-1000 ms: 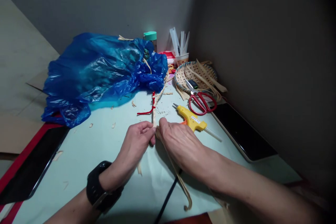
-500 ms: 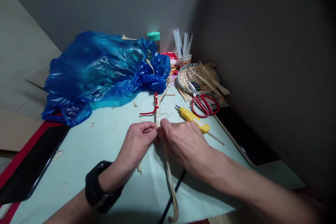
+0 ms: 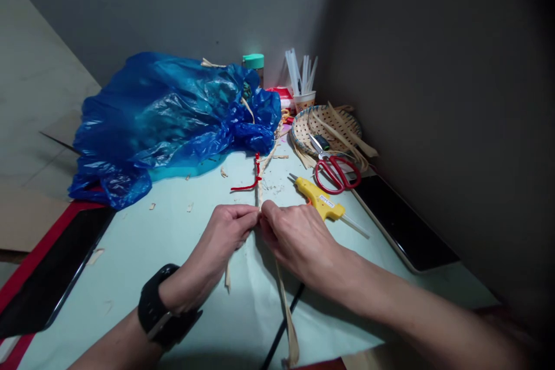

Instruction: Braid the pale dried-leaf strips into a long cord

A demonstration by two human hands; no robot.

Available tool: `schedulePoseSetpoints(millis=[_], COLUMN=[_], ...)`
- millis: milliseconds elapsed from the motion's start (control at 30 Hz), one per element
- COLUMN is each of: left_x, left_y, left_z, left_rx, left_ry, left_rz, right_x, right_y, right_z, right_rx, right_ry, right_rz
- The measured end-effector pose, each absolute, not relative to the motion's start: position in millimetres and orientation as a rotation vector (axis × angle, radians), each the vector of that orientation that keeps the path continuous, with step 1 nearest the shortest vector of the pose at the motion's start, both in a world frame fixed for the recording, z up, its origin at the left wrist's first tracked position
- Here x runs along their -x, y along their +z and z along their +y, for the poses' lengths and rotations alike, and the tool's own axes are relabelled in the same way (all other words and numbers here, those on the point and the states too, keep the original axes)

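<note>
– Holding what?
– Pinching a straw cord (image 3: 260,193) in left grip (image 3: 226,232) and right grip (image 3: 299,236), both closed on it, about midway between the side edges of the worktop (image 3: 173,245).
– And trailing?
– Loose strip (image 3: 288,318), toward the near edge.
– Farther out?
– Red wire (image 3: 257,167) on the cord; rightward, yellow glue gun (image 3: 319,201) and scissors (image 3: 336,174); near the far right corner, basket (image 3: 300,130); far left, blue bag (image 3: 173,115).

Glue gun (image 3: 319,200) right of strand (image 3: 260,193), scissors (image 3: 325,156) before basket (image 3: 302,127), sticks (image 3: 293,73) in cup (image 3: 304,103)

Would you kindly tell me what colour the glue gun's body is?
The glue gun's body is yellow, with a white label; the head view shows it best.
</note>
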State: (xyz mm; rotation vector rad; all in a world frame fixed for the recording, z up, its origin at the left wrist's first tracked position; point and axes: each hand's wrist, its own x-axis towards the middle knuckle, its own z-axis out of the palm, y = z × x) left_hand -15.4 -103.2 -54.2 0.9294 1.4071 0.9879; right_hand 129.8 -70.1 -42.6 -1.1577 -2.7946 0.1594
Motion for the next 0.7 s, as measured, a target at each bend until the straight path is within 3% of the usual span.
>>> schedulePoseSetpoints(millis=[433,533,700], left_x=[21,23,28], left_y=[-54,-54,-50], left_z=[-102,-101,-99], left_rx=[-0.914,-0.877,-0.845], left_ry=[0.991,0.986,0.985], left_rz=[1.204,1.194,1.207], right_x=[-118,-125,-146], right_y=[-44,-36,-13], right_z=[-88,-86,-63], right_rx=[0.951,1.019,1.052], right_ry=[-0.038,0.129,0.703], right_rz=[-2.908,-2.83,-2.636])
